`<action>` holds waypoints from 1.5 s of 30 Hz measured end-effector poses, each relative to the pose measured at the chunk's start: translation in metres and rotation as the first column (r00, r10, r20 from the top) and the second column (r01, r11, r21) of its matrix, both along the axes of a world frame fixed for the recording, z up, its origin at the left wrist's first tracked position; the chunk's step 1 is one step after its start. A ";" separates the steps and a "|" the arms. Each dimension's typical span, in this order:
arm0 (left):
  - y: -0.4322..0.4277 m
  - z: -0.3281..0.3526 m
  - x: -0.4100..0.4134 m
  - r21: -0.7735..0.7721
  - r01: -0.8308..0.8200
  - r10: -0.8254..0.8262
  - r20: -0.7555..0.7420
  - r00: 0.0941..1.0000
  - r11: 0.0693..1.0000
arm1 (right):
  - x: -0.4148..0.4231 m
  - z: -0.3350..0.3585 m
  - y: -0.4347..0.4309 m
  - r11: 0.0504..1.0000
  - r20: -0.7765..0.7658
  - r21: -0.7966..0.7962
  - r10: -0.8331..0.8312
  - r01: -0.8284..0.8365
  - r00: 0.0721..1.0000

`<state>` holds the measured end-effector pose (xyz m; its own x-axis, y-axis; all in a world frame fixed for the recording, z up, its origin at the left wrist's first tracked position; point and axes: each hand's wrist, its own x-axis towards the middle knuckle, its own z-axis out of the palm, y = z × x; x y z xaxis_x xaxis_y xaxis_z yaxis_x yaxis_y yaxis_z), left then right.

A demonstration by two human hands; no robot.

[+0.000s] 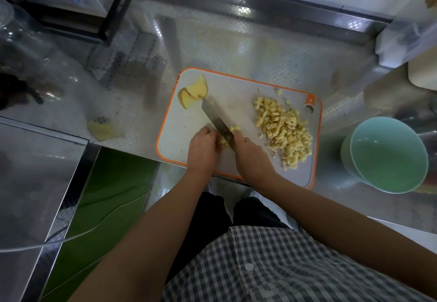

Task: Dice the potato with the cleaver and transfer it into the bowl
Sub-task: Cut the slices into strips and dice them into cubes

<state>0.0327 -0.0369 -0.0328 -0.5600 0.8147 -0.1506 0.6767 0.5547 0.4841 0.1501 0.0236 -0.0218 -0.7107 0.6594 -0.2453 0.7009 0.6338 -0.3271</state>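
Board point(175, 122): on the steel counter point(236, 41), long axis roughly 9–3, rotated slightly clockwise.

Cleaver point(216, 115): blade is laid across the board's middle, edge down. Long axis runs 11–5, with the tip pointed at 11 and the handle end at 5. The handle is hidden inside the right hand point(250, 157), which is wrapped round it in a firm grip.

Strips point(224, 139): a short bundle of potato strips is seen at the board's 6 o'clock edge, against the blade's left face. They are held down by the left hand point(203, 150), fingers curled over them and knuckles close to the blade. A few cut cubes are seen on the blade's right side, just beside the right hand.

Dice point(283, 129): the pile is spread over the 3 o'clock half of the board, elongated about 11–5. Loose cubes are scattered at its 12 o'clock end.

Slices point(194, 91): overlapping slabs are stacked in the 10 o'clock corner, just beside the cleaver tip; contact cannot be told.

Bowl point(345, 152): teal, upright on the counter, at 3 o'clock off the board, near it but apart.

Scrap point(104, 129): a yellowish piece is seen on the counter at 9 o'clock, well apart from the board; what it is cannot be told.
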 end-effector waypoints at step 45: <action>-0.020 -0.004 -0.006 0.061 -0.012 0.009 0.038 0.999 0.998 | 0.010 0.006 0.005 0.992 -0.099 -0.119 0.021 -0.033 0.995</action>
